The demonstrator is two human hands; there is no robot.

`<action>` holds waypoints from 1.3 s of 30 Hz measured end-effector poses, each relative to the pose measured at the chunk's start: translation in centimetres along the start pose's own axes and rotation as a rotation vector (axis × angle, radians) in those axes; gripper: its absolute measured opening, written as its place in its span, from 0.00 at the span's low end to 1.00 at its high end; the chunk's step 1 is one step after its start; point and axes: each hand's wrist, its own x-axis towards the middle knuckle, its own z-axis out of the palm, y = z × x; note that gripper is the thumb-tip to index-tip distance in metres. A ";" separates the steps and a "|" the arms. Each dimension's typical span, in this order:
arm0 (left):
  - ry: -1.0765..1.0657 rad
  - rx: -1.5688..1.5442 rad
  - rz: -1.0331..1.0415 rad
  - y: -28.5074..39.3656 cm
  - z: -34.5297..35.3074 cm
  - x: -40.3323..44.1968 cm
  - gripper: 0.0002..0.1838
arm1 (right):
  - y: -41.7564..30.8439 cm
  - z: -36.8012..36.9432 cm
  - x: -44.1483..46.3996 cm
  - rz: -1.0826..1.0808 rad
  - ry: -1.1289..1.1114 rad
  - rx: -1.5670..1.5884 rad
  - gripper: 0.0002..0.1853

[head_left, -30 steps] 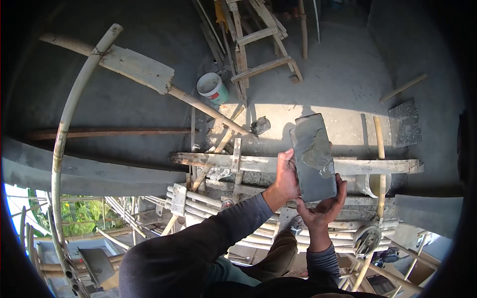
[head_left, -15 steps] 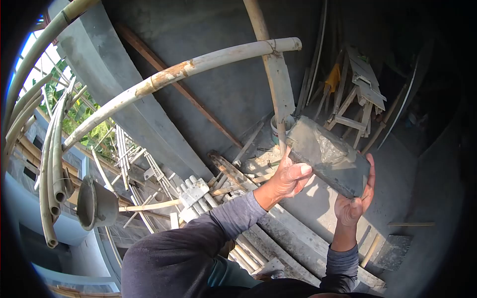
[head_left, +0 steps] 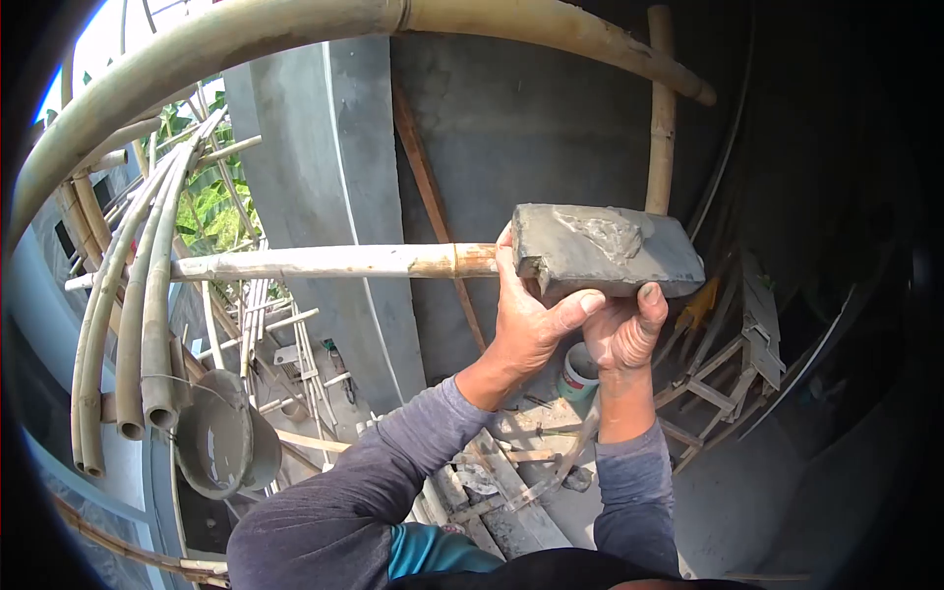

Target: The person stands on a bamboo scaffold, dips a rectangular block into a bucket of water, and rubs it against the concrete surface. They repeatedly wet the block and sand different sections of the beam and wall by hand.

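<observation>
A grey rectangular block (head_left: 580, 258), its top smeared with a lump of wet mortar, is held up in front of me, roughly level. My left hand (head_left: 526, 324) is closed around its left end, fingers behind it and thumb at the lower front edge. Under the block's middle, my right hand (head_left: 626, 334) supports it, with the thumb against the front edge and the other fingers partly hidden. Behind the block passes a horizontal bamboo pole (head_left: 334, 261).
A thick bamboo pole (head_left: 531, 22) crosses overhead. At the left, a bucket (head_left: 264, 447) with wet mix hangs beside several bamboo poles (head_left: 157, 324). Below stands a white-and-green bucket (head_left: 577, 382). A wooden trestle (head_left: 728, 369) is at the right, and a grey wall (head_left: 531, 138) rises ahead.
The block has moved up and slightly left and turned from tilted to nearly level. My right hand has shifted from its right end to underneath. The view has swung upward.
</observation>
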 end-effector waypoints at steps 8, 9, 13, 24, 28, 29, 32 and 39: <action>0.401 0.876 1.504 18.2 -6.3 6.9 0.49 | 6.5 4.9 7.6 0.074 -0.131 0.171 0.28; 0.385 1.033 1.678 21.5 -5.8 8.0 0.39 | 7.4 4.9 8.4 0.072 -0.145 0.181 0.26; 0.319 2.320 1.895 35.5 -6.0 11.7 0.15 | 10.4 6.6 12.0 0.081 -0.196 0.200 0.21; 0.458 3.051 1.209 32.0 -1.3 10.9 0.15 | 15.8 8.6 17.9 0.149 -0.265 0.215 0.25; 0.584 2.523 0.527 33.1 -0.9 12.2 0.42 | 17.6 10.9 20.9 0.158 -0.270 0.252 0.24; 0.528 2.554 0.541 33.2 -0.5 12.1 0.42 | 18.1 11.6 21.7 0.146 -0.270 0.260 0.24; 0.355 2.633 0.353 33.8 0.9 12.1 0.28 | 20.3 13.5 25.7 0.127 -0.308 0.274 0.26; 0.025 3.005 0.683 33.5 -0.7 12.2 0.24 | 24.3 18.3 32.9 0.090 -0.367 0.436 0.23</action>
